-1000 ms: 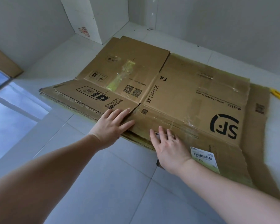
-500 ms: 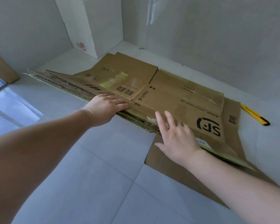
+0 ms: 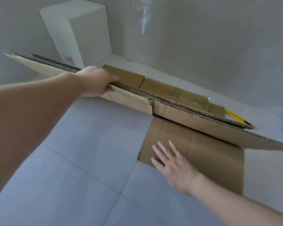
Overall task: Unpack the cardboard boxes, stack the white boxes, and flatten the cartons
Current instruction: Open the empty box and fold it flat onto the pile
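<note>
The floor (image 3: 88,160) is pale grey tile with thin joints, running back to plain white walls (image 3: 203,38) that meet in a corner.

Across it slants a stack of flattened cartons (image 3: 178,101), brown corrugated board several layers thick, its near edge lifted clear of the tiles so the fluted edges show as a long striped band from far left to the right border. The far edge looks to be down near the wall. The top sheet carries strips of clear tape.

Under the raised stack another brown cardboard sheet (image 3: 203,154) lies flat on the floor, creased and notched at its near corner.

In the corner stands a tall white box (image 3: 78,33), upright and closed, with small red marks low on one face; I can't see what it holds.

The left hand (image 3: 96,82) grips the lifted edge of the stack, fingers over the top, thumb beneath. The right hand (image 3: 175,165) is spread flat, fingers straight, over the floor sheet; whether it is actually pressing on it I can't tell.

A yellow utility knife (image 3: 235,117) lies on the floor just beyond the stack, partly hidden by it.
</note>
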### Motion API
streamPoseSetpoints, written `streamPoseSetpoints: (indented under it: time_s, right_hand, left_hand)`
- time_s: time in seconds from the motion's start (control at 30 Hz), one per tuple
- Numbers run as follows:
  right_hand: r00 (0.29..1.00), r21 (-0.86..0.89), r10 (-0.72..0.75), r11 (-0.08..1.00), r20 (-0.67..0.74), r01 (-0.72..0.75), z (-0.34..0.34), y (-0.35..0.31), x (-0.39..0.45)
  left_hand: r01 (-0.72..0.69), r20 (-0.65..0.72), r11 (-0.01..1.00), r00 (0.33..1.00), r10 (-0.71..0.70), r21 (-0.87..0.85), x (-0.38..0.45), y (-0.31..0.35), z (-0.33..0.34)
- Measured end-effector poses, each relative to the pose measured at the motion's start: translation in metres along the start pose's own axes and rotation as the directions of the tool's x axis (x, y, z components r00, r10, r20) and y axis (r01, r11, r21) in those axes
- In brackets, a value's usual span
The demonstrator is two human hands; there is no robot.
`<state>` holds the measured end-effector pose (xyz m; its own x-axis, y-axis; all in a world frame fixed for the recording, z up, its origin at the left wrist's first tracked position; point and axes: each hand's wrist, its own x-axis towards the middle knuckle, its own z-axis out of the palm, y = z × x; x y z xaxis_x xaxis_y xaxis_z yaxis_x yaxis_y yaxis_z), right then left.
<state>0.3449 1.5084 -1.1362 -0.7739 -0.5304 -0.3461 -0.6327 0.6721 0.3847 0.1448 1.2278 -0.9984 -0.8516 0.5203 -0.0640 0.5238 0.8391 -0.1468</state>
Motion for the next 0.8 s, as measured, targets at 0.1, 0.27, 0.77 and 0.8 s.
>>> streamPoseSetpoints:
  time_s: [0.1, 0.27, 0.77, 0.8]
  right_hand:
    - [1.0, -0.099, -0.006, 0.995, -0.01, 0.005, -0.004, 0.007, -0.003]
    - [0.987, -0.153, -0.008, 0.988, -0.161, -0.017, -0.028, 0.029, -0.014]
    - [0.862, 0.283, 0.495, 0.847, -0.107, -0.451, -0.141, 0.152, 0.012]
    - [0.858, 0.299, 0.496, 0.846, -0.136, -0.442, -0.152, 0.163, 0.011]
  left_hand:
    - [0.016, -0.015, 1.0, 1.0, -0.016, 0.023, 0.007, 0.001, -0.013]
    - [0.02, -0.04, 1.0, 0.999, -0.02, 0.02, 0.014, 0.002, -0.018]
    - [0.036, -0.013, 0.999, 0.999, -0.037, -0.034, 0.01, 0.0, -0.043]
    - [0.053, -0.025, 0.998, 0.998, -0.054, -0.046, 0.012, -0.002, -0.057]
